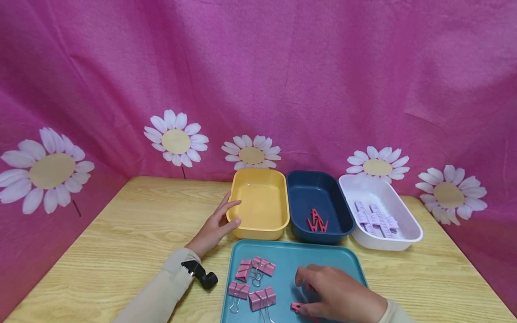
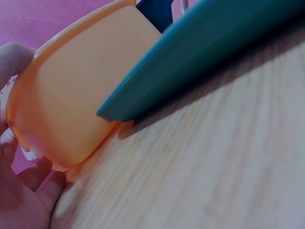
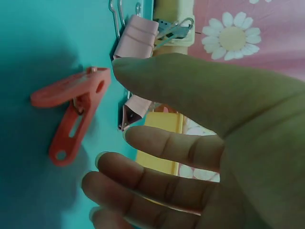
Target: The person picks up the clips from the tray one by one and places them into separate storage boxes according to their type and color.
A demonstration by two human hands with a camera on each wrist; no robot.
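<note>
On the teal tray (image 1: 282, 255) a red clothespin (image 3: 78, 112) lies beside my right hand (image 1: 339, 291). In the right wrist view, the thumb and spread fingers (image 3: 167, 186) stand apart near it, with nothing between them. Several pink binder clips (image 1: 262, 298) rest on the tray's left part. My left hand (image 1: 214, 229) touches the left side of the yellow bin (image 1: 262, 202), fingers and thumb at its rim. The navy bin (image 1: 317, 193) contains several red clothespins (image 1: 317, 220). Folded lilac measuring tapes (image 1: 375, 220) lie in the white bin (image 1: 412, 233).
The three bins stand side by side behind the tray on a wooden table (image 1: 101, 242). A pink curtain (image 1: 258, 80) with white daisies hangs behind. A black wrist camera (image 1: 206, 278) is strapped over the left sleeve (image 1: 161, 287).
</note>
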